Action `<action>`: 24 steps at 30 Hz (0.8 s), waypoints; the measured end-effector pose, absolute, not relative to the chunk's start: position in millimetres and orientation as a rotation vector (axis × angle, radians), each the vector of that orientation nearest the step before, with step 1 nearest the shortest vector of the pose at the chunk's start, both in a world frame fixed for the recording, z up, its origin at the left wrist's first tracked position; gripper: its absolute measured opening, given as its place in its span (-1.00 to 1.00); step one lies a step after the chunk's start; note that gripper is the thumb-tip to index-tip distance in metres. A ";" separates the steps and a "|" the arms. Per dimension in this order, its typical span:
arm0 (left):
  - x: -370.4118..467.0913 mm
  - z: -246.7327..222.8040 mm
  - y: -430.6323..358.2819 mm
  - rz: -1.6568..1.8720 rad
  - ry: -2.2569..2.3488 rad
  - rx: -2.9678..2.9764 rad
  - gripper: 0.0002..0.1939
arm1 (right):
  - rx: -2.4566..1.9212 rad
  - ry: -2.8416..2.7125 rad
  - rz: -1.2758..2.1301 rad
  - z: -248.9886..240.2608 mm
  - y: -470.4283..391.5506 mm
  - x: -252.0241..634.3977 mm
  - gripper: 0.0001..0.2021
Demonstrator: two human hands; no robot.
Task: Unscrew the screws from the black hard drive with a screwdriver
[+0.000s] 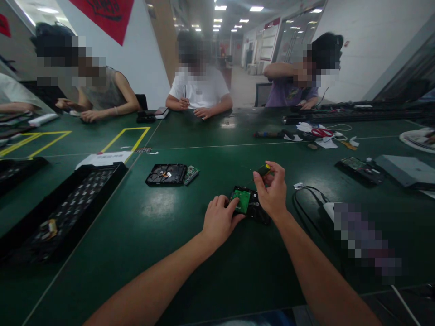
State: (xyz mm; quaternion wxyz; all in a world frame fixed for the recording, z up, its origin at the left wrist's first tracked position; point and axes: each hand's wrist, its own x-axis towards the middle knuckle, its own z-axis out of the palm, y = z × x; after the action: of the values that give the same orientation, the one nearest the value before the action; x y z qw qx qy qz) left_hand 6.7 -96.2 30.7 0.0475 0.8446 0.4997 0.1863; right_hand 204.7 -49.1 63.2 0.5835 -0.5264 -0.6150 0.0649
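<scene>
My left hand [219, 219] is closed on the near left side of a black hard drive [260, 212], which lies on the green table. Its thumb and fingers rest by a bright green circuit board [242, 200] on top of the drive. Over the drive's far right side, my right hand [273, 192] grips a small screwdriver [264, 170] with a green and yellow handle. The screwdriver's tip is too small to make out. To the left lies another hard drive [166, 174], with a loose circuit board [191, 175] against its right side.
A long black tray [102, 174] with small parts stands on the left. At right are another drive [360, 171], a grey box [406, 171], a black cable [301, 213] and a power strip [329, 209]. Several people sit across the table; scissors [321, 132] lie among scraps.
</scene>
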 end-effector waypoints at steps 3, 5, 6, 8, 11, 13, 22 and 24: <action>6.3 28.6 -93.4 0.596 1.512 2.564 -0.50 | -1.214 -1.464 0.229 61.1 -54.3 202.7 -0.51; 7.1 26.8 -91.1 0.631 1.480 2.557 -0.49 | -1.249 -1.475 0.271 62.5 -56.5 202.4 -0.49; 7.4 25.7 -90.1 0.650 1.458 2.555 -0.50 | -1.267 -1.478 0.272 63.2 -57.1 202.4 -0.48; 8.0 23.9 -88.5 0.675 1.395 2.563 -0.53 | -1.306 -1.481 0.233 64.1 -57.7 202.8 -0.46; 8.9 23.0 -87.7 0.696 1.269 2.606 -0.61 | -1.342 -1.485 0.155 63.4 -58.2 203.4 -0.48; 9.5 23.7 -87.5 0.710 1.226 2.620 -0.62 | -1.343 -1.485 0.139 62.4 -59.2 203.4 -0.48; 2.7 28.8 -80.4 0.835 1.204 2.542 -0.44 | -1.303 -1.480 0.112 65.8 -65.2 204.4 -0.50; 1.4 36.7 -74.1 0.923 1.208 2.473 -0.34 | -1.307 -1.455 0.076 68.9 -66.3 202.9 -0.50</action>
State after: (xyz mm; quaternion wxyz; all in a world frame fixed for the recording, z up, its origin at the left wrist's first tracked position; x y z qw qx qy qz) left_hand 1.4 -74.1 36.7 0.1191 0.8458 0.4132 0.3156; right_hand 202.9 -66.3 68.9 0.5580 -0.5541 -0.6169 0.0323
